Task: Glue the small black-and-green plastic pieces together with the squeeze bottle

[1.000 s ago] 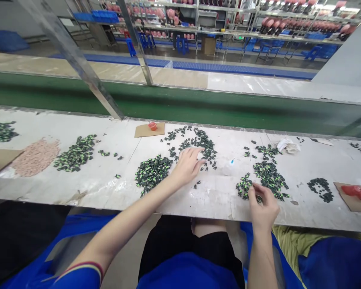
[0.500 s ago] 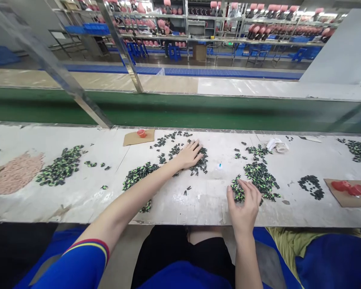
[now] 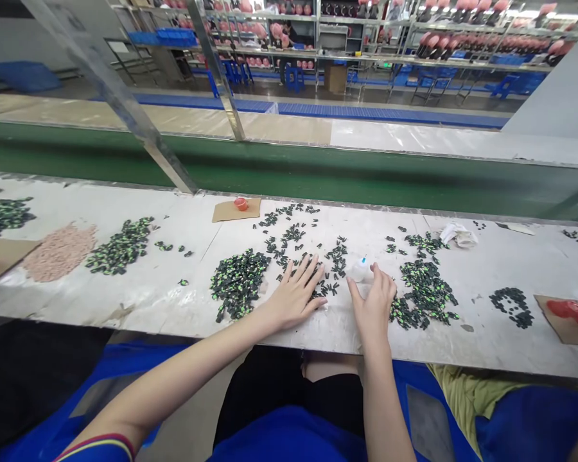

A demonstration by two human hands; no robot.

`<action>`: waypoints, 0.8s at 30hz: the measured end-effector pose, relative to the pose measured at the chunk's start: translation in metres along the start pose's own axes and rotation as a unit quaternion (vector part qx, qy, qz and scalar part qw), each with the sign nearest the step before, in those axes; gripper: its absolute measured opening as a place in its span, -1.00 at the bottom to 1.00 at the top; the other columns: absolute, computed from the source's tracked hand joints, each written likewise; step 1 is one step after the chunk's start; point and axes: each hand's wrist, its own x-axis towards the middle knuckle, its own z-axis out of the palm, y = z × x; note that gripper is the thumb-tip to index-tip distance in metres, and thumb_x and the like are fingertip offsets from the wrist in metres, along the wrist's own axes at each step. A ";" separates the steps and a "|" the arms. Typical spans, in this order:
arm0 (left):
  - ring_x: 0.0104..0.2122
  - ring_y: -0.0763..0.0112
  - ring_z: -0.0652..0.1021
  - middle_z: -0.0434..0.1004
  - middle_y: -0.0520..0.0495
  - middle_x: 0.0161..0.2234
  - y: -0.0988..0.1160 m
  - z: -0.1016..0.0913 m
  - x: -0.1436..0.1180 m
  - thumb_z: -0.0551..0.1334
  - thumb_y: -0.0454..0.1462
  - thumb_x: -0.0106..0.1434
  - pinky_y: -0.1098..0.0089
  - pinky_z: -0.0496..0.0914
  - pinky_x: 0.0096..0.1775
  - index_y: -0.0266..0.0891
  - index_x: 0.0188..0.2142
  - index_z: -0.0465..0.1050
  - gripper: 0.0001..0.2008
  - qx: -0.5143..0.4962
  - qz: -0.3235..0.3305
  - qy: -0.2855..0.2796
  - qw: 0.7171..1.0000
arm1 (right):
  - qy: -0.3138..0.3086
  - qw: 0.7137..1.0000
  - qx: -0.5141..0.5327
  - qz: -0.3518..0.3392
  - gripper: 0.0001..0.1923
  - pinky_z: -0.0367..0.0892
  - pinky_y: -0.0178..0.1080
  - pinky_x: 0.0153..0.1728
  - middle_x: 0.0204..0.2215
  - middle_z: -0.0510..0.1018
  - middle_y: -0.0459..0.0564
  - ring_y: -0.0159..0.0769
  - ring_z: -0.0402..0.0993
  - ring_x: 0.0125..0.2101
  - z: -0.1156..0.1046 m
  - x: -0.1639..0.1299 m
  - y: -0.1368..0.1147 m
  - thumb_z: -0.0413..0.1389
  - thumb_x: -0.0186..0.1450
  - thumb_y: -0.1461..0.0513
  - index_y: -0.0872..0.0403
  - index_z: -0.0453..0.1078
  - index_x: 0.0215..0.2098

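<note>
My left hand [image 3: 296, 296] lies palm down with its fingers spread over small black parts [image 3: 293, 232] scattered on the white table; some are hidden beneath it. Left of that hand is a heap of black-and-green pieces [image 3: 238, 282]. My right hand [image 3: 374, 301] has its thumb and fingers apart, on either side of the near part of a small translucent bottle [image 3: 362, 271] with a blue tip. Whether the fingertips touch the bottle is hard to see. Another pile of black-and-green pieces [image 3: 426, 285] lies just right of my right hand.
A red cup [image 3: 241, 204] stands on cardboard at the back. Pinkish pieces [image 3: 60, 252] and another black-and-green heap [image 3: 120, 247] lie left. Crumpled white cloth [image 3: 458, 235], a ring of black bits [image 3: 512, 306] and red containers [image 3: 564, 308] are right. A metal post [image 3: 171, 163] rises behind.
My left hand has drawn back toward me across the black parts. My right hand has left the black-and-green pile and moved left to the bottle. The view has shifted slightly.
</note>
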 end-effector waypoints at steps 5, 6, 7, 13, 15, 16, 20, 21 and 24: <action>0.32 0.07 -0.05 -0.13 -0.31 0.33 0.021 0.012 0.002 -0.16 -0.04 0.40 -0.04 0.00 0.23 -0.39 0.32 -0.14 -0.37 -0.006 0.000 -0.010 1.000 | -0.038 0.999 0.016 0.015 -0.53 0.20 0.10 -0.02 -0.18 0.44 0.26 0.04 0.22 -0.04 0.010 0.014 -0.004 -0.05 0.30 -0.05 0.17 0.32 -0.10; 0.32 0.05 -0.05 -0.13 -0.28 0.33 0.025 0.013 0.003 -0.15 -0.03 0.39 -0.06 -0.02 0.22 -0.36 0.32 -0.13 -0.37 -0.007 0.004 -0.011 1.000 | -0.039 0.998 0.030 0.025 -0.54 0.20 0.10 -0.01 -0.19 0.45 0.26 0.05 0.22 -0.02 0.010 0.015 -0.005 -0.03 0.28 -0.06 0.16 0.33 -0.15; 0.32 0.02 -0.06 -0.12 -0.25 0.34 0.028 0.011 0.005 -0.14 0.00 0.38 -0.12 -0.05 0.22 -0.31 0.32 -0.12 -0.36 -0.007 0.008 -0.006 1.000 | -0.036 0.997 0.049 0.039 -0.55 0.21 0.09 -0.01 -0.18 0.46 0.26 0.06 0.23 0.00 0.007 0.015 -0.007 0.01 0.25 -0.08 0.14 0.32 -0.19; 0.17 -0.03 0.24 0.22 -0.25 0.22 -0.008 -0.023 0.009 -0.06 -0.02 0.36 -0.20 0.04 0.12 -0.17 0.18 0.21 -0.51 0.002 -0.116 0.094 0.989 | -0.051 0.945 0.266 0.184 -0.53 0.37 -0.09 -0.16 -0.18 0.54 0.16 -0.11 0.50 -0.19 -0.020 0.001 -0.015 0.25 0.08 -0.01 0.05 0.21 -0.23; 0.00 0.02 0.39 0.44 -0.29 0.02 -0.035 -0.030 0.007 0.02 -0.19 0.34 -0.09 0.19 0.02 -0.23 -0.04 0.42 -0.68 0.014 -0.171 0.127 0.977 | -0.047 0.925 0.324 0.194 -0.56 0.39 -0.15 -0.22 -0.28 0.57 0.07 -0.16 0.52 -0.25 -0.029 -0.006 -0.012 0.27 0.06 0.02 0.05 0.23 -0.25; -0.07 0.01 0.42 0.50 -0.30 -0.09 -0.048 -0.031 0.006 0.06 -0.25 0.30 -0.04 0.23 -0.06 -0.25 -0.17 0.48 -0.75 0.026 -0.187 0.134 0.973 | -0.036 0.919 0.340 0.195 -0.58 0.39 -0.18 -0.25 -0.32 0.56 0.03 -0.19 0.51 -0.29 -0.032 -0.010 -0.010 0.28 0.06 0.03 0.05 0.26 -0.27; -0.24 0.03 0.43 0.54 -0.26 -0.35 -0.077 -0.024 0.000 0.11 -0.35 0.21 0.04 0.24 -0.21 -0.23 -0.45 0.49 -0.80 0.041 -0.196 0.140 0.970 | 0.003 0.899 0.377 0.222 -0.62 0.30 -0.29 -0.50 -0.51 0.49 -0.10 -0.35 0.38 -0.53 -0.037 -0.019 -0.001 0.29 0.00 0.03 0.09 0.40 -0.34; -0.26 0.05 0.43 0.54 -0.25 -0.37 -0.079 -0.022 -0.001 0.09 -0.37 0.21 0.06 0.23 -0.22 -0.22 -0.46 0.48 -0.79 0.039 -0.192 0.140 0.970 | 0.010 0.887 0.396 0.240 -0.62 0.26 -0.30 -0.55 -0.55 0.46 -0.12 -0.38 0.32 -0.59 -0.037 -0.020 0.000 0.30 -0.03 0.03 0.10 0.41 -0.36; -0.26 0.08 0.43 0.55 -0.23 -0.37 -0.078 -0.019 -0.002 0.05 -0.46 0.18 0.08 0.21 -0.22 -0.20 -0.42 0.49 -0.74 0.029 -0.178 0.142 0.973 | 0.015 0.838 0.469 0.280 -0.63 0.17 -0.34 -0.62 -0.61 0.40 -0.17 -0.45 0.23 -0.65 -0.037 -0.023 -0.001 0.33 -0.10 0.06 0.09 0.43 -0.39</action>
